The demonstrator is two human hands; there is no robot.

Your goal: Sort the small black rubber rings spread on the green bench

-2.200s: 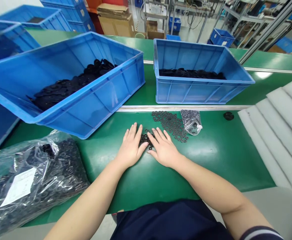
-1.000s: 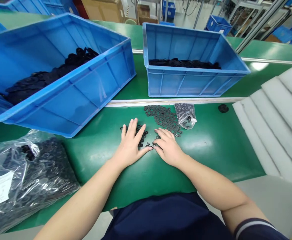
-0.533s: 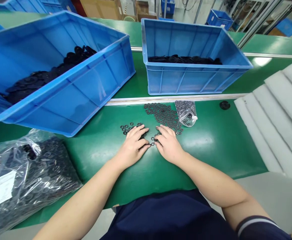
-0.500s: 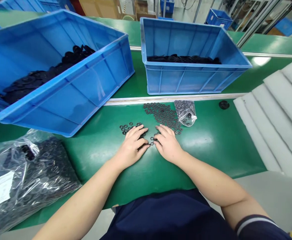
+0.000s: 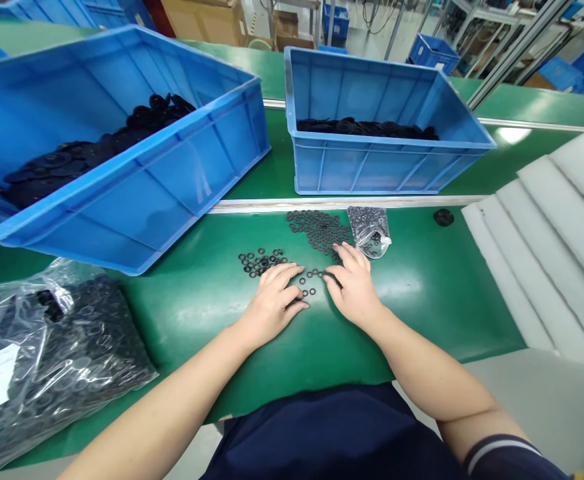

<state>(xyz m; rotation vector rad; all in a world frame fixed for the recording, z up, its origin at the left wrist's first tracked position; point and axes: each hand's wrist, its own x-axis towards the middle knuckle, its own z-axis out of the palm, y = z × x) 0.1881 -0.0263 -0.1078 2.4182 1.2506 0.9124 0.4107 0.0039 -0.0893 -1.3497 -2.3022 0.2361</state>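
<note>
The left hand (image 5: 272,303) lies flat on the green worktop (image 5: 437,313). Its fingers (image 5: 285,275) are close together and point to the right. A small heap of little black rings (image 5: 259,262) sits just past those fingers, near the fingertips. A few loose rings (image 5: 309,280) lie in the gap between the two hands.

The right hand (image 5: 355,287) is open too, and its fingers (image 5: 347,255) are a little spread. Their tips reach the edge of a bigger pile of rings (image 5: 319,230). Neither hand is pinching a ring.

Just beside that pile is a small clear bag (image 5: 369,231) with some rings inside. A big clear bag of rings (image 5: 57,360) lies on the worktop at the far left.

Two blue plastic crates stand farther back. The left crate (image 5: 142,213) sits at a slant and the right crate (image 5: 387,170) sits straight. Both hold flat black round parts (image 5: 367,127). One black round part (image 5: 443,217) lies on the worktop near some white foam sheets (image 5: 537,253).
</note>
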